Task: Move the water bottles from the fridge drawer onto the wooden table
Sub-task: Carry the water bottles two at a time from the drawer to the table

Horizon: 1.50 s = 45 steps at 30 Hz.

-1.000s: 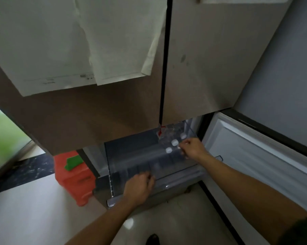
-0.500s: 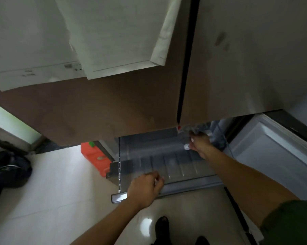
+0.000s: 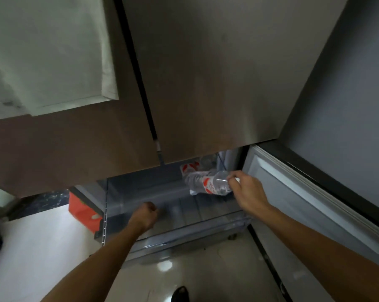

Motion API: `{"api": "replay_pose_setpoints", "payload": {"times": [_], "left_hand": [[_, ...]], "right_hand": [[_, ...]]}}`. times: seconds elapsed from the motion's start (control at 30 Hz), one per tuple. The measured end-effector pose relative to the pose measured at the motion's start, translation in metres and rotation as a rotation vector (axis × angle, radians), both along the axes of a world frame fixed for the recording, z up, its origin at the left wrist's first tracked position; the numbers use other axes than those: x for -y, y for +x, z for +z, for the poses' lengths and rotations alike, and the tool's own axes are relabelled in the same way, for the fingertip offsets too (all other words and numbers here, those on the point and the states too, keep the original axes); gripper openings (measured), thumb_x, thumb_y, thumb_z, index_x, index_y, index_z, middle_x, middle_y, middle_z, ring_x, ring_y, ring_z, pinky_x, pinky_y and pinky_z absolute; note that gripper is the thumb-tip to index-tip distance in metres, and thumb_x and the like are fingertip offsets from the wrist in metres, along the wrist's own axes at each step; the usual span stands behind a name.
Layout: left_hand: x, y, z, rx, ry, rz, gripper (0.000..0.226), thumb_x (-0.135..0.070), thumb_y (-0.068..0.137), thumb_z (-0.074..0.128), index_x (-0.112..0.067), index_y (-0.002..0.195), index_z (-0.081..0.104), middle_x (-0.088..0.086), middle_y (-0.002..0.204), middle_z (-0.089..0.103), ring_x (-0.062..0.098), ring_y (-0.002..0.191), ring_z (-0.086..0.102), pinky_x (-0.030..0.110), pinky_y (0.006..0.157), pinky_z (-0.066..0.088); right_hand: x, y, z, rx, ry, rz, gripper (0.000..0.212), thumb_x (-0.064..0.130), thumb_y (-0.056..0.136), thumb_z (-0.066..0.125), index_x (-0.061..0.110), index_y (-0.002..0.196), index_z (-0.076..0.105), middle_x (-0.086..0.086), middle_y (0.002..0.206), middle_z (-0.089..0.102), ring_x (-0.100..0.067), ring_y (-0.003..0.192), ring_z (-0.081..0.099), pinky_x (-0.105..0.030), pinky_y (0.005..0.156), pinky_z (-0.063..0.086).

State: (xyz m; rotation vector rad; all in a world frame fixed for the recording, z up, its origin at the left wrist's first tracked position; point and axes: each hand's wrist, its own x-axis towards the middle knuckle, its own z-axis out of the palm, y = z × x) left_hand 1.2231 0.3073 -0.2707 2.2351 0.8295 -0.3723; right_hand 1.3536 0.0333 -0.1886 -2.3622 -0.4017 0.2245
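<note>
Glossy pale floor (image 3: pixel 42 247), grey wall (image 3: pixel 347 94) right, orange box (image 3: pixel 84 210) left.

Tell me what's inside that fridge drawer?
Red-labelled water bottles at its back right, the nearest gripped by the right hand. Farther back is hidden beneath the upper doors.

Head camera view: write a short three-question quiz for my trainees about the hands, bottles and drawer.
1. True or false: the right hand grips the water bottles at their cap ends.
2. The fridge drawer is: A shut; B pulled open; C lying on the floor.
3. Fill in: the box on the floor left of the drawer is ____ in colour.
Key: 1 true; 2 B; 3 orange.
</note>
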Motion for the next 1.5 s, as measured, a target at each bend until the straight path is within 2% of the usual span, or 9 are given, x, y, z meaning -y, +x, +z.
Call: {"api": "replay_pose_setpoints", "payload": {"times": [0.07, 0.2, 0.37, 0.47, 0.67, 0.9, 1.07, 1.37, 1.5], "left_hand": [[0.010, 0.018, -0.001, -0.001, -0.065, 0.061, 0.017, -0.024, 0.096, 0.050, -0.014, 0.085, 0.057, 0.008, 0.071, 0.059, 0.021, 0.065, 0.058, 0.028, 0.058, 0.049], [0.032, 0.062, -0.016, 0.099, -0.226, 0.237, 0.025, -0.028, 0.093, 0.055, -0.004, 0.089, 0.060, 0.018, 0.079, 0.062, 0.029, 0.069, 0.059, 0.039, 0.066, 0.053], [0.057, 0.117, -0.048, 0.145, -0.450, 0.447, 0.033, -0.033, 0.087, 0.065, -0.001, 0.091, 0.058, 0.020, 0.086, 0.060, 0.028, 0.065, 0.056, 0.029, 0.047, 0.048], [0.063, 0.141, -0.074, 0.166, -0.508, 0.533, 0.048, -0.035, 0.077, 0.075, -0.001, 0.105, 0.058, 0.019, 0.098, 0.064, 0.032, 0.080, 0.065, 0.030, 0.046, 0.052], [0.060, 0.152, -0.099, 0.175, -0.405, 0.629, 0.053, -0.026, 0.071, 0.080, -0.003, 0.112, 0.055, 0.022, 0.108, 0.064, 0.037, 0.094, 0.065, 0.051, 0.082, 0.056], [0.057, 0.105, -0.047, 0.364, -0.222, 0.505, 0.040, -0.026, 0.090, 0.061, -0.004, 0.121, 0.050, 0.024, 0.115, 0.060, 0.043, 0.105, 0.058, 0.048, 0.090, 0.049], [0.056, 0.072, 0.019, 0.446, 0.153, 0.436, 0.037, -0.023, 0.096, 0.046, -0.003, 0.126, 0.054, 0.030, 0.108, 0.064, 0.046, 0.099, 0.060, 0.045, 0.081, 0.048], [0.063, -0.020, 0.061, 0.597, 0.248, 0.442, 0.028, -0.040, 0.089, 0.039, -0.020, 0.084, 0.058, 0.007, 0.077, 0.064, 0.024, 0.070, 0.062, 0.045, 0.067, 0.056], [0.054, -0.055, 0.096, 0.656, 0.393, 0.447, 0.035, -0.040, 0.096, 0.037, -0.015, 0.095, 0.061, 0.007, 0.084, 0.063, 0.018, 0.071, 0.055, 0.021, 0.063, 0.042]], "right_hand": [[0.013, -0.002, 0.011, 0.063, -0.138, 0.052, 0.028, 0.031, 0.097, 0.046, 0.014, 0.113, 0.061, -0.011, 0.099, 0.068, -0.025, 0.089, 0.062, -0.027, 0.070, 0.042], [0.036, -0.002, 0.020, 0.166, -0.327, 0.140, 0.029, 0.040, 0.096, 0.046, 0.018, 0.108, 0.060, -0.007, 0.094, 0.068, -0.022, 0.084, 0.063, -0.023, 0.067, 0.037], [0.038, 0.004, 0.006, 0.283, -0.381, 0.234, 0.055, 0.052, 0.085, 0.023, 0.017, 0.107, 0.060, -0.004, 0.085, 0.069, -0.015, 0.065, 0.054, -0.022, 0.061, 0.033], [0.035, 0.006, -0.004, 0.287, -0.369, 0.244, 0.054, 0.052, 0.085, 0.030, 0.016, 0.110, 0.061, -0.005, 0.084, 0.070, -0.012, 0.065, 0.048, -0.020, 0.058, 0.031], [0.032, 0.006, -0.022, 0.312, -0.352, 0.240, 0.064, 0.063, 0.082, 0.023, 0.019, 0.112, 0.059, -0.001, 0.088, 0.071, -0.013, 0.070, 0.060, -0.020, 0.062, 0.036], [0.025, 0.008, -0.028, 0.371, -0.471, 0.188, 0.043, 0.057, 0.094, 0.037, 0.020, 0.111, 0.049, -0.003, 0.095, 0.070, -0.024, 0.085, 0.066, -0.027, 0.068, 0.042], [0.023, 0.010, -0.028, 0.412, -0.423, 0.224, 0.043, 0.058, 0.094, 0.040, 0.021, 0.113, 0.050, -0.004, 0.097, 0.070, -0.025, 0.089, 0.066, -0.028, 0.068, 0.035], [0.026, 0.001, -0.013, 0.375, -0.244, 0.270, 0.036, 0.052, 0.095, 0.043, 0.020, 0.108, 0.051, -0.003, 0.094, 0.068, -0.022, 0.083, 0.064, -0.025, 0.066, 0.037], [0.004, -0.019, 0.026, 0.444, -0.139, 0.327, 0.030, 0.044, 0.094, 0.050, 0.015, 0.100, 0.055, -0.007, 0.085, 0.065, -0.027, 0.078, 0.063, -0.027, 0.064, 0.033]]}}
